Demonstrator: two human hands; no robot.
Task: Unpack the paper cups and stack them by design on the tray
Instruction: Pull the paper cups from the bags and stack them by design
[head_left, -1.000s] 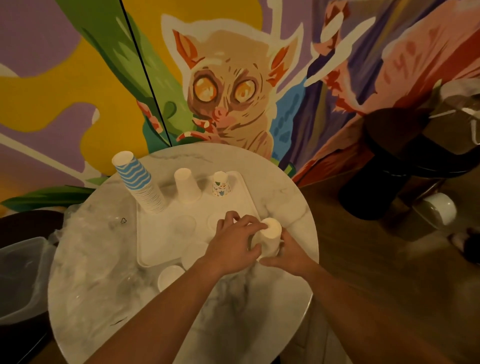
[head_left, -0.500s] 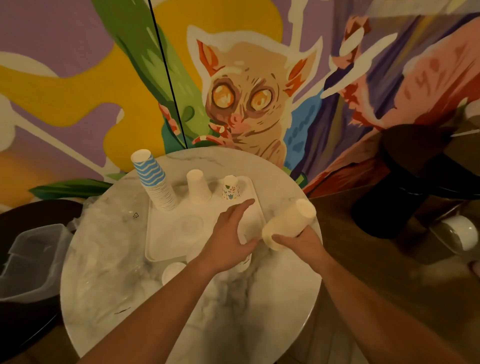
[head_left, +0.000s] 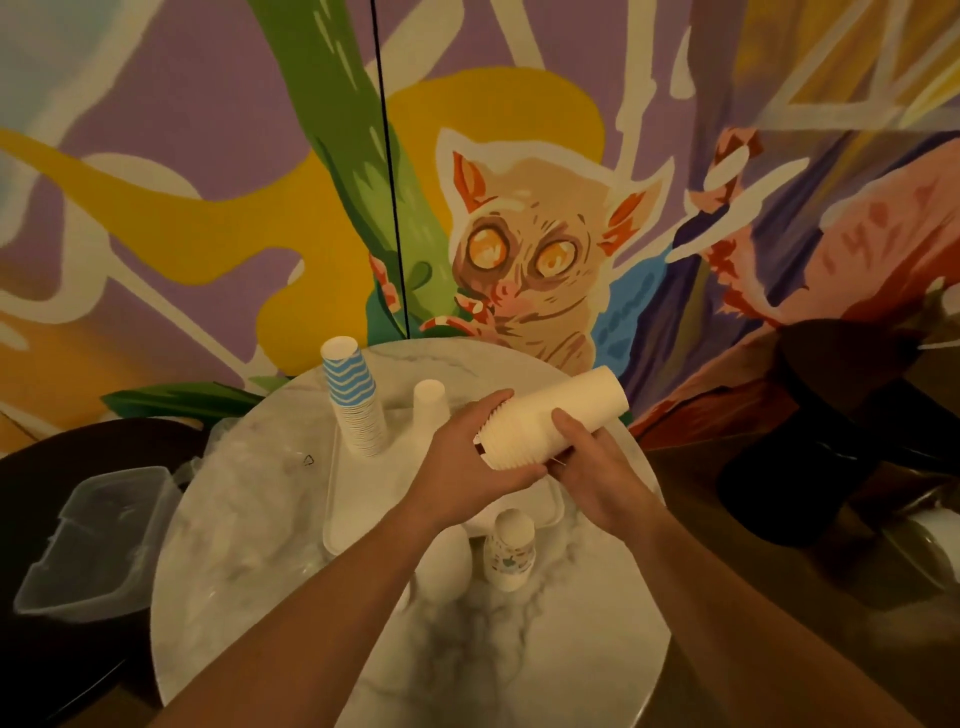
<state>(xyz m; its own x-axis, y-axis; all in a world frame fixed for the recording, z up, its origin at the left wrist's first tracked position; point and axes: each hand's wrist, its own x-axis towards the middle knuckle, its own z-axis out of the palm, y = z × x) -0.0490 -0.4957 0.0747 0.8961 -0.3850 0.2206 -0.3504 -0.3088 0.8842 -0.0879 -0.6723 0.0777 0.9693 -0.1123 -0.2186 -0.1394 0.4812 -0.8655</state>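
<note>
Both hands grip plain cream cup stack (head_left: 550, 423), held tilted above tray (head_left: 337, 514): left hand (head_left: 467, 462) wraps rim end, right hand (head_left: 592, 467) clasps mid-stack. Likely light, thin-walled, crushable; nested cups may slip apart. Best held near stiffer rolled rims.

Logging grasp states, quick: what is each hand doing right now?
Left hand: fingers curled round the rim end of the plain cup stack, holding it.
Right hand: gripping the same stack from the side.
</note>
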